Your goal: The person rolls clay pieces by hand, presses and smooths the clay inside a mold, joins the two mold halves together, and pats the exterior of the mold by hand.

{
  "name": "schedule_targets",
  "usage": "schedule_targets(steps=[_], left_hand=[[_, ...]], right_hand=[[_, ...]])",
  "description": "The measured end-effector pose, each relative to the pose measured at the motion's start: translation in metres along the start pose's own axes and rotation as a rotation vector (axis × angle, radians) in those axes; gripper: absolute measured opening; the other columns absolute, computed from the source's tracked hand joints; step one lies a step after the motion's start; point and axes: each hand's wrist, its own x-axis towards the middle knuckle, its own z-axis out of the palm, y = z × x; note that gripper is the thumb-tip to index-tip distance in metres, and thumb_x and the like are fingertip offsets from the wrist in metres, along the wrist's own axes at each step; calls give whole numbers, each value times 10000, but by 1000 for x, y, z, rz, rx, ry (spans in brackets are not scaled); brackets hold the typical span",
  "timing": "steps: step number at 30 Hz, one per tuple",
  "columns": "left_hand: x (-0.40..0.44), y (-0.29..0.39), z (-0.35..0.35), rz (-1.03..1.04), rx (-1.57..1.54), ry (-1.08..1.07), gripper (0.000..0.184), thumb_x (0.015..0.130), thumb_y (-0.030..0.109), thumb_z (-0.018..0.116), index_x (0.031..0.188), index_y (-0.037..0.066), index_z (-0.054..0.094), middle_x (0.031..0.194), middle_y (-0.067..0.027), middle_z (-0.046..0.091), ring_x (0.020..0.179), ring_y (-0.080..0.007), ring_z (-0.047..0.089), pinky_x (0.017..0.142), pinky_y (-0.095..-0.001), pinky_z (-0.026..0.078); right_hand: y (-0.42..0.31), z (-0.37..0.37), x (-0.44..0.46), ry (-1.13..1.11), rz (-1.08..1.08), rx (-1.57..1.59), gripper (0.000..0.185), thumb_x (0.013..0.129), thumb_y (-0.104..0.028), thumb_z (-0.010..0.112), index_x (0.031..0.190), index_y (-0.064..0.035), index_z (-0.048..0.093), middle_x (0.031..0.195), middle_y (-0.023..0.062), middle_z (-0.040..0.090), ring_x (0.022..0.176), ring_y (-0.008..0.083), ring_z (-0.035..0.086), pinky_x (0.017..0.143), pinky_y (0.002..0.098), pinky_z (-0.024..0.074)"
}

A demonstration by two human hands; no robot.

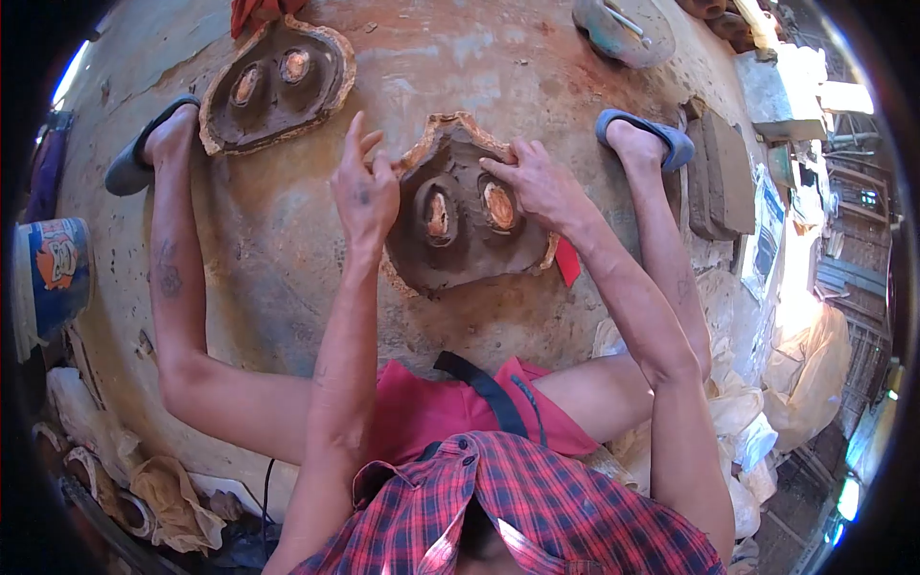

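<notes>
The mold (463,120), with brown clay (467,264) in it, sits on the floor (268,240) in the middle. The left hand (366,196) has loose, spread fingers by its left edge. The right hand (546,187) touches its far right edge; I cannot tell how tight. Pressing softly and evenly seems best, away from the bumps (438,213)

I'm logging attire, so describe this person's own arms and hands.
The left hand and right hand are ungloved, with no watch or bracelet visible. A dark marking, perhaps a tattoo, sits on the back of the left hand, too small to make out. Both forearms are uncovered by sleeves. The shirt is red and dark blue plaid.
</notes>
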Motion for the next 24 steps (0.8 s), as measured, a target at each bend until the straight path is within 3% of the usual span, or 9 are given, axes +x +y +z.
schedule_targets(steps=[1,2,5,12,16,18,24], left_hand=[[-4,-15,-4,-20,-6,12,565,980,52,560,1543,67,505,1332,-226,701,972,-292,775,845,-401,611],[-9,-33,-6,-28,-2,21,565,980,52,560,1543,67,505,1332,-226,701,972,-292,775,845,-401,611],[-27,-65,-10,-49,-55,-110,522,1048,143,558,1563,91,493,1339,-213,702,1226,-305,678,1055,-421,521],[-33,-77,-1,-64,-197,-91,484,1082,146,493,1560,73,488,1289,-205,719,1172,-290,685,1056,-417,497],[-36,-70,-4,-76,-188,-89,486,1080,146,498,1560,69,485,1272,-204,725,1150,-292,689,1041,-415,501],[-33,-75,-2,-57,-132,-67,483,1077,151,508,1552,67,492,1253,-204,733,1150,-296,691,1040,-411,501],[-35,-76,-3,-111,-198,-87,483,1070,146,512,1546,61,500,1255,-198,734,1149,-298,691,1031,-416,507]], right_hand=[[0,0,1,-5,-11,2,477,928,-68,617,1382,-188,700,1136,122,588,1076,323,579,964,414,525],[1,0,0,-12,-7,-14,482,927,-64,614,1385,-191,700,1136,115,583,1074,315,574,958,407,530],[0,-1,-7,-23,8,-49,492,921,-58,615,1384,-199,702,1136,100,580,1068,302,566,944,398,538],[3,-11,-7,-78,55,-35,447,926,-95,650,1353,-211,716,1119,90,591,1056,298,567,923,399,544],[1,5,-19,7,71,-117,511,872,-99,666,1361,-242,702,1167,59,604,1098,294,574,907,410,584],[1,0,-17,-64,58,-172,483,893,-112,663,1357,-242,700,1154,64,610,1096,295,578,914,410,583],[-7,7,-28,-27,92,-77,398,946,-169,682,1344,-173,707,1106,98,611,1052,328,581,902,432,540]])
